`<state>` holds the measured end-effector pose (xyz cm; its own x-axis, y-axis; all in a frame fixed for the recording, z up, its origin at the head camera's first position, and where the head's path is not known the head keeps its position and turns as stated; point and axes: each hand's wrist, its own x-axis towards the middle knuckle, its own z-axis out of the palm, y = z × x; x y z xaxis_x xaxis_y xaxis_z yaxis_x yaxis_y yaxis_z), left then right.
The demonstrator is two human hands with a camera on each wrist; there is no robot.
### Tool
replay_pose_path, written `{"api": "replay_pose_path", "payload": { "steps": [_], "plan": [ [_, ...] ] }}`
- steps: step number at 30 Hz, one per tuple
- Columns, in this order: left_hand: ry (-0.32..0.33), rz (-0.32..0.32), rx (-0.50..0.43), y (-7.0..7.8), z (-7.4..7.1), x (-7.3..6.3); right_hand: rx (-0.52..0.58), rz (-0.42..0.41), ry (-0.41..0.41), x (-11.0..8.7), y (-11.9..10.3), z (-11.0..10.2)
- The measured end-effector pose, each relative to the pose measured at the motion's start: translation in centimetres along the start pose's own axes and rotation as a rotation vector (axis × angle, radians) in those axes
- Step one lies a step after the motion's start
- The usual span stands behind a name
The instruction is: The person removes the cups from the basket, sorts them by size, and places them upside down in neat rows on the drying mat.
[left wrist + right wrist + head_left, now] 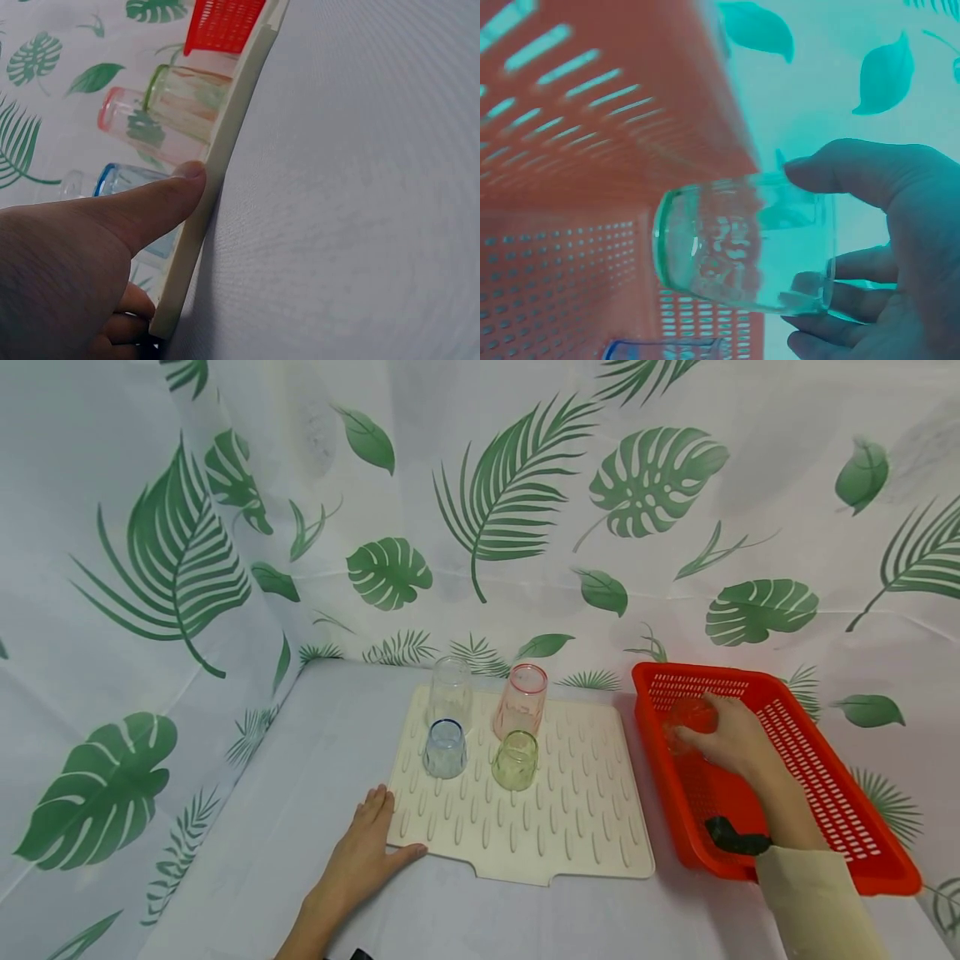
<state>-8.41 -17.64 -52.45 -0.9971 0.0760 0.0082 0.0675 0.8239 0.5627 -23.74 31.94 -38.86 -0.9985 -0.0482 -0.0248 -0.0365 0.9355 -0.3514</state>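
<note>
My right hand (738, 735) holds a clear drinking glass (739, 247) between thumb and fingers, inside the red basket (825, 785). In the right wrist view the glass lies sideways across the picture, its coloured rim turned away from the palm. Flat against the near left corner of the cream draining board (585, 827) rests my left hand (363, 843), thumb along the front edge and fingers at the left side. On the board stand a clear glass (450, 689), a pink-rimmed glass (521, 706), a blue-rimmed glass (446, 752) and a green glass (516, 762).
Another glass (667, 349) with a blue-looking rim lies in the basket, low in the right wrist view. The perforated basket stands right of the board, its walls around my right hand. A leaf-print curtain (525, 510) hangs behind the white-covered table (300, 760).
</note>
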Motion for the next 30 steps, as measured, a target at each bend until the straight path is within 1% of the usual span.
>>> {"api": "replay_pose_path", "payload": {
  "steps": [6,12,21,25,30],
  "plan": [
    [0.004,-0.002,-0.002,0.0,0.1,0.0,0.075,0.042,0.093,-0.9,-0.8,-0.5],
    [0.016,0.008,0.006,-0.1,0.2,-0.1,0.131,0.038,0.168,-1.7,-1.7,-0.8],
    [0.01,0.006,0.013,-0.2,0.2,0.1,0.17,0.044,0.258,-2.7,-3.6,-1.3],
    [0.013,0.009,0.016,-0.3,0.3,0.1,0.194,0.005,0.293,-3.6,-4.8,-1.4],
    [0.012,0.007,0.014,-0.3,0.3,0.1,0.215,-0.052,0.331,-4.8,-6.3,-0.9]
  ]
}}
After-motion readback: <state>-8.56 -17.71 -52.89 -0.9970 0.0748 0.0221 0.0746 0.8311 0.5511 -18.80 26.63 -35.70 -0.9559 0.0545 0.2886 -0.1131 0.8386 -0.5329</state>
